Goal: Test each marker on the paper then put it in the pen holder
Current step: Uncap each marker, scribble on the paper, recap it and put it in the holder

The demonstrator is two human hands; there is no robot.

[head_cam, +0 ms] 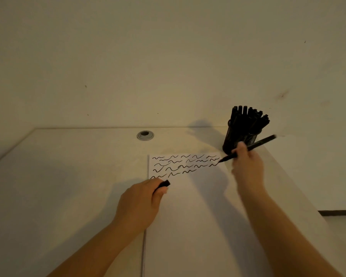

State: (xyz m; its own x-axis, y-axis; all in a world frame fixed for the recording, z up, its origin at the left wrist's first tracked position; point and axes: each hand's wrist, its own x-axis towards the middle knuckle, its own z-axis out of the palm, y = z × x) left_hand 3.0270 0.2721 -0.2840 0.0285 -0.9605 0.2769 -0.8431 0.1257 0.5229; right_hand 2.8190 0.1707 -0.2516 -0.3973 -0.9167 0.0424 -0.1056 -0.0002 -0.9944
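the pale cream table [68, 186] carries a white paper sheet [188, 216] with rows of black wavy test lines [180, 165] near its far edge; no word can be read there. just beside the far right corner of the sheet stands the black mesh pen holder [239, 139], full of upright black markers [248, 116]. the right hand [246, 158] grasps a thin black marker [248, 148]; its long axis runs from upper right down to lower left, and the tip touches the paper at the right end of the lines. the left hand [142, 200] lies clenched on the sheet's left edge around the small black cap [164, 184].
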